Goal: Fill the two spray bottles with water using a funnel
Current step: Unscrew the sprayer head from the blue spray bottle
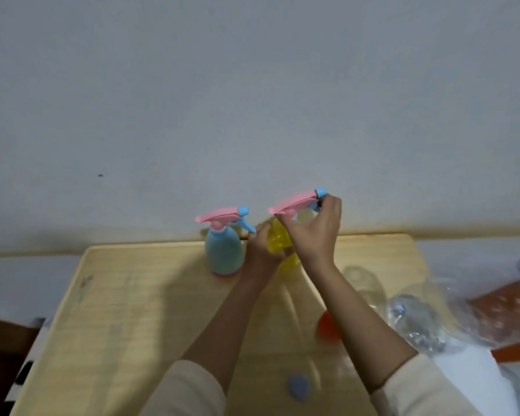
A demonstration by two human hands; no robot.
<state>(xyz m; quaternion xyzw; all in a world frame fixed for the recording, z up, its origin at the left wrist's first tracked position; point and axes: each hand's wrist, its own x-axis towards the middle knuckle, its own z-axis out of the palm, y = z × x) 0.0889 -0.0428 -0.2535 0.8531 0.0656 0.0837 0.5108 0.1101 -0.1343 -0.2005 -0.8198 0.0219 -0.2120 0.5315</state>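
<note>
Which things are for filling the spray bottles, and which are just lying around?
For the job: yellow spray bottle; blue spray bottle; orange thing, probably the funnel; clear plastic bottle.
Just lying about: small blue thing; plastic bag.

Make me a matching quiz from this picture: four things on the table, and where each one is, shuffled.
Things:
1. blue spray bottle
2. yellow spray bottle
3. orange object
4. small blue object

Places:
A. between the forearms, nearest the camera
B. gripped by the left hand and right hand
C. standing free near the wall
D. beside the right forearm, partly hidden

Pairs: 1-C, 2-B, 3-D, 4-A
</note>
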